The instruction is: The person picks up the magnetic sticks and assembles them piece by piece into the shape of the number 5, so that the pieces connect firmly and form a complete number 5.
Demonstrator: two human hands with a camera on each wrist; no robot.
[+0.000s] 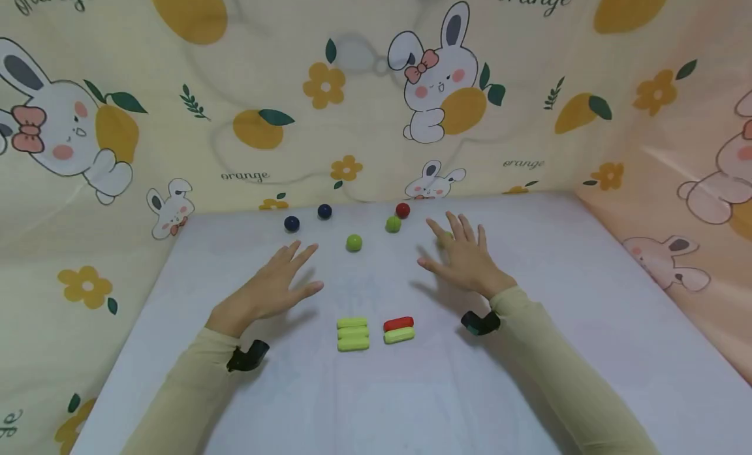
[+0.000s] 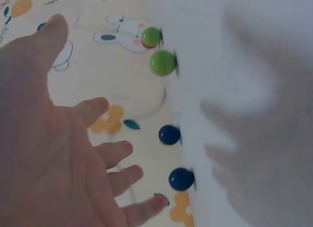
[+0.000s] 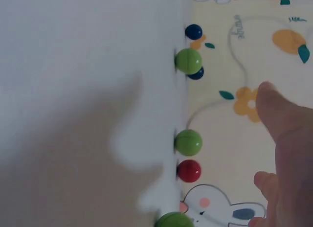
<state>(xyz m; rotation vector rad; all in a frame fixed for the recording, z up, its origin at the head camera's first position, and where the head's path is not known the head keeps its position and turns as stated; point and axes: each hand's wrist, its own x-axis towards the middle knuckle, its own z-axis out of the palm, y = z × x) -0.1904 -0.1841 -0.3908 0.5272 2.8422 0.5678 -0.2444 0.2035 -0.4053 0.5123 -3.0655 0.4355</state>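
Note:
My left hand [image 1: 266, 290] hovers over the left of the white table with its fingers spread, holding nothing. Its palm also shows in the left wrist view. On the other side, my right hand [image 1: 465, 260] is likewise spread and holds nothing. It partly hides a green ball [image 1: 444, 238] behind its fingers. Two dark blue balls [image 1: 292, 224] lie beyond the left hand. Another green ball [image 1: 354, 243] sits between the hands, and farther back a third green ball [image 1: 393, 224] lies beside a red ball [image 1: 402, 210].
Nearer the front, three yellow-green sticks [image 1: 353, 334] lie side by side. To their right, a red stick [image 1: 399, 323] lies against a yellow-green stick [image 1: 399, 335]. A rabbit-and-orange printed cloth [image 1: 376, 115] rises behind the white table [image 1: 399, 403] and along its sides.

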